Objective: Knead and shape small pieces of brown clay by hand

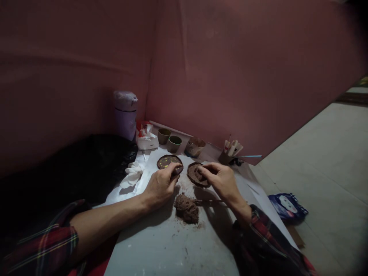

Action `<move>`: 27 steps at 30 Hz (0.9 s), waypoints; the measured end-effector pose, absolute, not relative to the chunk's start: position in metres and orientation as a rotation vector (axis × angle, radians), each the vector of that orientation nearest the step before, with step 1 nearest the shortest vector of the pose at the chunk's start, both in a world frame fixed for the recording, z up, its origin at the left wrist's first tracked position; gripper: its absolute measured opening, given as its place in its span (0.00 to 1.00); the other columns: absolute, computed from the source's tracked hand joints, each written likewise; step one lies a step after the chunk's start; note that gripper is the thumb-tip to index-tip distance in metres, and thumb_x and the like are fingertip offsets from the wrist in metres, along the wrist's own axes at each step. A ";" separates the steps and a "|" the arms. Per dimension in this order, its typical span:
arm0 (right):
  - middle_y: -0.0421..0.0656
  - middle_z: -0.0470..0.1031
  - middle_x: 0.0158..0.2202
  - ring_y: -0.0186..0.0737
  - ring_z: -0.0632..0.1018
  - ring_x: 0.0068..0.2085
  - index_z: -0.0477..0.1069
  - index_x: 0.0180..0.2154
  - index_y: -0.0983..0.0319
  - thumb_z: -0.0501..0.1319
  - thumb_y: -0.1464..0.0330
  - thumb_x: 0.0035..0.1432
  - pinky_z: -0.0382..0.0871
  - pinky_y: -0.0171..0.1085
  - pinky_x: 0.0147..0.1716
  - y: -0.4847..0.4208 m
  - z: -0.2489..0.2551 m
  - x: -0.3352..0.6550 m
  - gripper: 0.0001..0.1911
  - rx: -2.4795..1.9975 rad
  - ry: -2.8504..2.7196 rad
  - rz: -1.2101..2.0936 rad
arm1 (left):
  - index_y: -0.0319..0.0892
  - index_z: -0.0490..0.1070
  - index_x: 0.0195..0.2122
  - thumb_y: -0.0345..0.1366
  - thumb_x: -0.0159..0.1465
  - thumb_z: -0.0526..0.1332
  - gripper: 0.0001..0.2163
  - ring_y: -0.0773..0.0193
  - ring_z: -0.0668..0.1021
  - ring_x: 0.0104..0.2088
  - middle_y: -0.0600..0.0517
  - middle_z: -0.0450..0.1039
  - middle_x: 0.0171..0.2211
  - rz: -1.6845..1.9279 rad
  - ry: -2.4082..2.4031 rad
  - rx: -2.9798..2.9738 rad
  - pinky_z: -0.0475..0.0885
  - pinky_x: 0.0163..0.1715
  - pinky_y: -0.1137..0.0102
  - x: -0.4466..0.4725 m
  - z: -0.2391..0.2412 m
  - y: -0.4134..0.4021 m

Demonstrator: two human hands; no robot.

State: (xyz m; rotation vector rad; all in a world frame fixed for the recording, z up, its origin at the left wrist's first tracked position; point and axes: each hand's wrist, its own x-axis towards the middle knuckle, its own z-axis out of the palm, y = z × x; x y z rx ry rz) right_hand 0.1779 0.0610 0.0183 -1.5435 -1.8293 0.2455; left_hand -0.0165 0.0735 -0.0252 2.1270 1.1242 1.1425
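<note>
My left hand (162,184) is closed, with a small dark brown piece (178,169) showing between thumb and fingers; it looks like clay. Behind that hand lies a round brown dish (166,160) with yellow-green specks. My right hand (221,179) reaches over a second round brown dish (192,178). Its fingertips are pinched together at a lump of brown clay (199,173) inside that dish. Nearer to me, a larger rough mound of brown clay (187,209) rests on the board. A thin brown stick (208,201) lies beside the mound, partly under my right wrist.
Along the back stand two small cups (174,144), a brown-smeared bowl (195,147) and a holder with several wooden tools (232,148). Crumpled white tissue (132,175), a white box (147,142) and a purple bottle (125,115) are at left. Pink cloth walls (244,69) enclose the table.
</note>
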 end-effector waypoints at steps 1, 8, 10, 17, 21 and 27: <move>0.46 0.81 0.30 0.41 0.79 0.31 0.78 0.33 0.64 0.59 0.62 0.57 0.69 0.36 0.31 0.061 0.021 0.180 0.13 -1.533 -1.822 0.243 | 0.40 0.67 0.47 0.25 0.59 0.55 0.15 0.53 0.78 0.42 0.44 0.77 0.42 1.144 1.123 2.125 0.71 0.41 0.62 -0.016 -0.025 0.073; 0.44 0.79 0.28 0.39 0.77 0.31 0.78 0.26 0.61 0.62 0.68 0.53 0.67 0.36 0.33 0.059 0.003 0.164 0.07 -1.460 -1.962 0.237 | 0.43 0.68 0.46 0.29 0.63 0.55 0.11 0.57 0.79 0.40 0.47 0.78 0.40 1.164 1.101 2.112 0.72 0.39 0.66 -0.015 -0.025 0.074; 0.44 0.79 0.27 0.39 0.77 0.30 0.78 0.25 0.61 0.62 0.69 0.53 0.67 0.36 0.32 0.062 0.001 0.163 0.08 -1.470 -1.961 0.241 | 0.44 0.68 0.46 0.29 0.62 0.56 0.12 0.57 0.79 0.40 0.48 0.78 0.40 1.173 1.101 2.107 0.72 0.40 0.67 -0.016 -0.026 0.074; 0.44 0.80 0.31 0.38 0.78 0.33 0.79 0.31 0.61 0.61 0.67 0.56 0.68 0.35 0.34 0.064 0.007 0.167 0.08 -1.452 -1.928 0.221 | 0.44 0.69 0.45 0.28 0.61 0.56 0.12 0.58 0.80 0.38 0.48 0.78 0.38 1.195 1.085 2.089 0.73 0.38 0.68 -0.016 -0.024 0.073; 0.44 0.78 0.29 0.38 0.76 0.31 0.79 0.27 0.61 0.62 0.70 0.54 0.67 0.36 0.33 0.058 0.002 0.161 0.07 -1.427 -1.971 0.221 | 0.44 0.69 0.45 0.29 0.61 0.56 0.11 0.60 0.79 0.35 0.49 0.78 0.36 1.215 1.077 2.069 0.72 0.35 0.69 -0.016 -0.024 0.073; 0.43 0.77 0.30 0.37 0.76 0.32 0.79 0.33 0.60 0.63 0.69 0.55 0.68 0.35 0.33 0.052 0.005 0.157 0.06 -1.340 -2.034 0.276 | 0.41 0.67 0.47 0.35 0.66 0.52 0.11 0.63 0.77 0.32 0.48 0.76 0.38 1.293 1.073 1.994 0.70 0.33 0.70 -0.016 -0.025 0.072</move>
